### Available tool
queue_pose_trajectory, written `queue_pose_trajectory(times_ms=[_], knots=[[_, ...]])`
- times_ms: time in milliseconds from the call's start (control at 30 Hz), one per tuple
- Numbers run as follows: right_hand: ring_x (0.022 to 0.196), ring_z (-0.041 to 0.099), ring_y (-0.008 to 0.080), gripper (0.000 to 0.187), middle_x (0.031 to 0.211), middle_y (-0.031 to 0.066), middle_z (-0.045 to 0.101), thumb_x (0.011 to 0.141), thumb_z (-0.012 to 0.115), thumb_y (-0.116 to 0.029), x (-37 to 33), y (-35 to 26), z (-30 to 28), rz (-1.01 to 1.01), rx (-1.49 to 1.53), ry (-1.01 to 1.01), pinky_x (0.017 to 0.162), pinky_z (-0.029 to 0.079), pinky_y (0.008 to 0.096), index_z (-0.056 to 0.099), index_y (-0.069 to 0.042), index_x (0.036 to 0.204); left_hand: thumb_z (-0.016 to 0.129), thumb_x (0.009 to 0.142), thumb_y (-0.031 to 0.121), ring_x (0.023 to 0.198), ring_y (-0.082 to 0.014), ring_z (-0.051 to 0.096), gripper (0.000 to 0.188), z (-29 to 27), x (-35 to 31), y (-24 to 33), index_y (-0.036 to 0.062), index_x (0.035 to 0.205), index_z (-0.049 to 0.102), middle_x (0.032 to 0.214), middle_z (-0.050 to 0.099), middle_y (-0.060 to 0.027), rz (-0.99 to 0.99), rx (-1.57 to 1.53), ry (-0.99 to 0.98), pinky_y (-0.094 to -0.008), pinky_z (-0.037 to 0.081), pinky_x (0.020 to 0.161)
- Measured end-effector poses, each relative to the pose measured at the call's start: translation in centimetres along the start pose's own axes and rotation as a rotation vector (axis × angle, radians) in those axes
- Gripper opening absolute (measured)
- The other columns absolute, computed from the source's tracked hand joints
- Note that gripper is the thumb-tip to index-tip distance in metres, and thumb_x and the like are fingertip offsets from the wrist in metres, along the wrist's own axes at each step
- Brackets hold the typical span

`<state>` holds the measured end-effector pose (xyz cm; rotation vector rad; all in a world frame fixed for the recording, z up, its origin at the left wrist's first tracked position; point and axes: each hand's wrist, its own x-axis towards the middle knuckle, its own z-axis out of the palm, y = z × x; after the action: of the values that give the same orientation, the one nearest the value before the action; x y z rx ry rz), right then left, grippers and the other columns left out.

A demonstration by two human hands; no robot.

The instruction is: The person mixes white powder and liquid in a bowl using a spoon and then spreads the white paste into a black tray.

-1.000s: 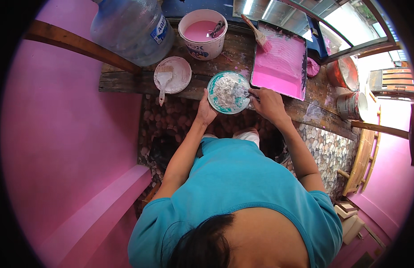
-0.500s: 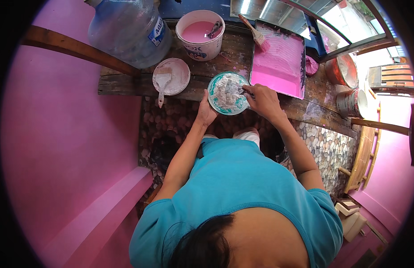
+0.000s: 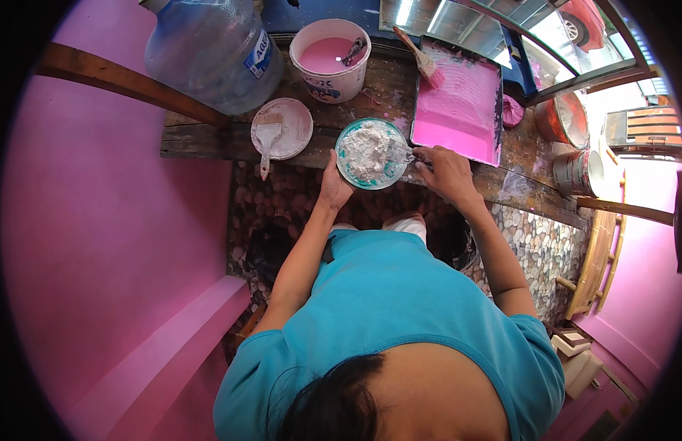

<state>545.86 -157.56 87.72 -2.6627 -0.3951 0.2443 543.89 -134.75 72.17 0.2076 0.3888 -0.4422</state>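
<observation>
A round teal bowl (image 3: pixel 346 173) with lumpy white powder or paste (image 3: pixel 368 151) in it overlaps the near edge of the wooden table. My left hand (image 3: pixel 336 185) is closed on the bowl's left side, thumb up along the wall. In my right hand (image 3: pixel 448 173) is a putty knife (image 3: pixel 400 152); its flat blade lies in the right part of the white stuff. Fingers of that hand are wrapped round the dark handle, which is mostly hidden.
Beyond the bowl stands a bucket (image 3: pixel 329 79) of pink paint. A paint tray (image 3: pixel 458 132) of pink paint, with a brush (image 3: pixel 422 59) on it, lies right. Left are a lid (image 3: pixel 297 132) carrying another brush (image 3: pixel 267 140) and a big water bottle (image 3: pixel 208 59). Two tins (image 3: pixel 578 170) stand right.
The putty knife and my right hand have shifted right, toward the bowl's rim. The bowl has moved slightly left, and the white stuff is now heaped more to its left and middle.
</observation>
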Motion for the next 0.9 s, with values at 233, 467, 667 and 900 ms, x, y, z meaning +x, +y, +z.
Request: queue_pose_trajectory(times_ms=[233, 467, 667, 900], knots=[[0.074, 0.060, 0.0316, 0.029, 0.077, 0.0142, 0.058, 0.077, 0.060, -0.020, -0.4, 0.1, 2.5, 0.061, 0.038, -0.008, 0.064, 0.046, 0.0431, 0.064, -0.009, 0.104, 0.030, 0.096, 0.044, 0.126, -0.0291, 0.039, 0.055, 0.4, 0.4, 0.1, 0.0034, 0.134, 0.034, 0.136, 0.039, -0.0149, 0.029, 0.053, 0.014, -0.0459, 0.031, 0.105], [0.075, 0.061, 0.0311, 0.029, 0.079, 0.0145, 0.059, 0.076, 0.063, -0.020, -0.7, 0.0, 1.0, 0.009, -0.010, 0.046, 0.065, 0.047, 0.0430, 0.064, -0.008, 0.102, 0.029, 0.096, 0.045, 0.127, -0.0299, 0.037, 0.057, 0.4, 0.4, 0.3, 0.0047, 0.136, 0.032, 0.138, 0.038, -0.0140, 0.044, 0.095, -0.003, -0.0471, 0.032, 0.105], [0.074, 0.062, 0.0328, 0.029, 0.080, 0.0165, 0.061, 0.075, 0.061, -0.018, -0.8, 1.0, 1.3, 0.022, 0.013, 0.047, 0.065, 0.048, 0.0436, 0.064, -0.008, 0.102, 0.030, 0.097, 0.042, 0.128, -0.0301, 0.036, 0.054, 1.2, 0.6, -0.2, 0.0049, 0.135, 0.033, 0.138, 0.037, -0.0139, 0.003, 0.063, -0.001, -0.0476, 0.030, 0.106], [0.078, 0.061, 0.0344, 0.026, 0.079, 0.0186, 0.063, 0.074, 0.059, -0.021, -0.5, 0.5, -0.7, 0.023, -0.005, -0.039, 0.069, 0.047, 0.0454, 0.067, -0.005, 0.093, 0.031, 0.096, 0.042, 0.127, -0.0301, 0.037, 0.054, 0.7, 0.1, 0.4, 0.0034, 0.134, 0.034, 0.138, 0.038, -0.0142, 0.058, 0.055, 0.005, -0.0469, 0.029, 0.106]])
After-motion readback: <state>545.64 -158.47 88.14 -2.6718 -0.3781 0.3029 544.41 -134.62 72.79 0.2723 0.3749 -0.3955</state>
